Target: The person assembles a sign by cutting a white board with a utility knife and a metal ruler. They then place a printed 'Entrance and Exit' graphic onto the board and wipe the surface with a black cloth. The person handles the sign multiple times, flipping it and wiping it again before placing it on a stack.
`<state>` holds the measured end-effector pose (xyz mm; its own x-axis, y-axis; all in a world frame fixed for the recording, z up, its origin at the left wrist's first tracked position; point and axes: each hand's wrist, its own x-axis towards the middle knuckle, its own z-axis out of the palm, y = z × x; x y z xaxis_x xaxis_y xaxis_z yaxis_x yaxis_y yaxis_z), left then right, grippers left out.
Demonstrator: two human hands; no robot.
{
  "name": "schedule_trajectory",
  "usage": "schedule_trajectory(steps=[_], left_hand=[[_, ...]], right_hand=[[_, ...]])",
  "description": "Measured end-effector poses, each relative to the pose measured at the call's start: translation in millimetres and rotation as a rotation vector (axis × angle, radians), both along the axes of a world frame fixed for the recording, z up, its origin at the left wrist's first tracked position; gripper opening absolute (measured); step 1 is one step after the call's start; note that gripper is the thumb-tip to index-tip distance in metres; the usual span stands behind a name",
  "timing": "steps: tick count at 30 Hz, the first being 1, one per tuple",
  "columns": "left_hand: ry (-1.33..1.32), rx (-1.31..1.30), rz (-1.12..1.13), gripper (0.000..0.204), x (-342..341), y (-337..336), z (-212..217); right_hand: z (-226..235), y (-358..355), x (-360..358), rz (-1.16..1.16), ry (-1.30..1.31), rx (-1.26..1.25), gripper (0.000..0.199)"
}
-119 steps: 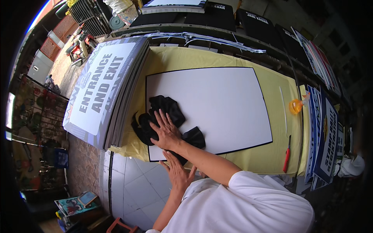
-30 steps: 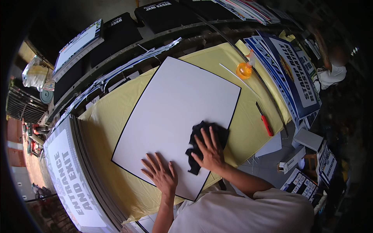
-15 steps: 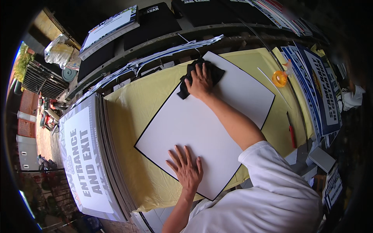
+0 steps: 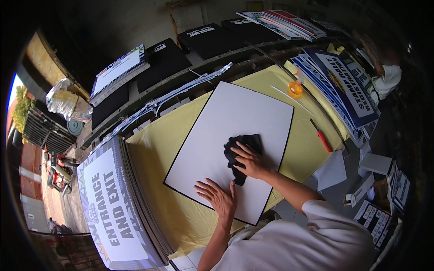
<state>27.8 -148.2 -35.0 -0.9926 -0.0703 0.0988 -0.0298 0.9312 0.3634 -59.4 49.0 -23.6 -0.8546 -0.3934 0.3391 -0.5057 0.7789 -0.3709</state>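
A white board (image 4: 246,108) with a thin black edge lies slantwise on the yellow-covered table (image 4: 303,131). On its near half is a crumpled black cloth (image 4: 254,142). My right hand (image 4: 249,162) presses the cloth to the board and holds it, fingers spread over its folds. My left hand (image 4: 219,198) rests flat near the board's lower left edge, fingers apart, nothing in it. The part of the cloth under my right palm is hidden.
Thick stacked printed boards (image 4: 117,207) stand at the left. To the right are a red-handled cutter knife (image 4: 323,141), a thin white rod (image 4: 289,97), an orange spray bottle (image 4: 295,88) and more printed signs (image 4: 346,86). Black boards (image 4: 208,40) line the far rack. Another person (image 4: 389,80) is at far right.
My right hand has drawn the cloth from the board's far corner back toward me. My left hand stays on the near left edge. The whole view has shifted.
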Motion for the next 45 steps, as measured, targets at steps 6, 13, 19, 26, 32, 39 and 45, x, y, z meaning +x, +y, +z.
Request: schedule_trajectory(steps=[6,13,19,26,32,39,45], left_hand=[[0.010,-0.069,-0.181,0.097,3,-8,0],[-0.076,-0.093,-0.265,0.097,6,-11,6],[-0.067,-0.079,-0.330,0.097,11,-50,9],[-0.136,-0.209,-0.490,0.102,-13,-101,20],[-0.247,-0.382,-0.573,0.112,-55,-137,39],[-0.013,-0.383,-0.179,0.098,-73,-123,52],[-0.167,-0.140,0.146,0.088,-71,61,37]], right_hand=[[-5,109,145,-0.349,0.026,0.104,0.031],[27,193,189,-1.234,0.142,-0.709,0.032],[59,296,135,-1.144,0.269,-0.584,0.037],[53,422,39,-1.060,0.277,-0.129,0.038],[41,467,-10,-0.768,0.385,0.105,0.029],[24,454,-25,-0.854,0.226,0.080,0.092],[60,355,51,-0.897,0.021,-0.150,0.046]])
